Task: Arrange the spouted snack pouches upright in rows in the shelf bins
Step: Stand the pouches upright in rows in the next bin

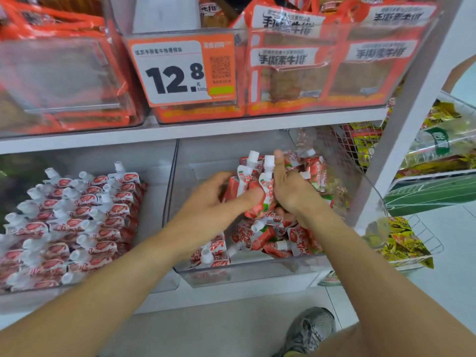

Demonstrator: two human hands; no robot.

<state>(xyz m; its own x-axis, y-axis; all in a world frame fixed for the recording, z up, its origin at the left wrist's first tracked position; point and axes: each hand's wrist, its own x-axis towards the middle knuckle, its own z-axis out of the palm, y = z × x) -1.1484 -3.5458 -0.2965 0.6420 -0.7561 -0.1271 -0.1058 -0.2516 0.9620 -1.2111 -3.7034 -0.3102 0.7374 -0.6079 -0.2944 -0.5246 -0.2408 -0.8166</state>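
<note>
Both hands, left hand (206,199) and right hand (288,186), grip a bunch of pouches (253,181) mid-frame over the right bin (257,266); loosely bunched, some could slip and topple.

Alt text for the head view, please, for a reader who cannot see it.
Both hands, left hand and right hand, grip a bunch of spouted pouches upright over the right bin, where more pouches lie jumbled. The left bin already holds pouches in rows; above hangs a price tag reading 12.8.

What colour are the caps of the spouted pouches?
White caps, seen in the head view.
</note>
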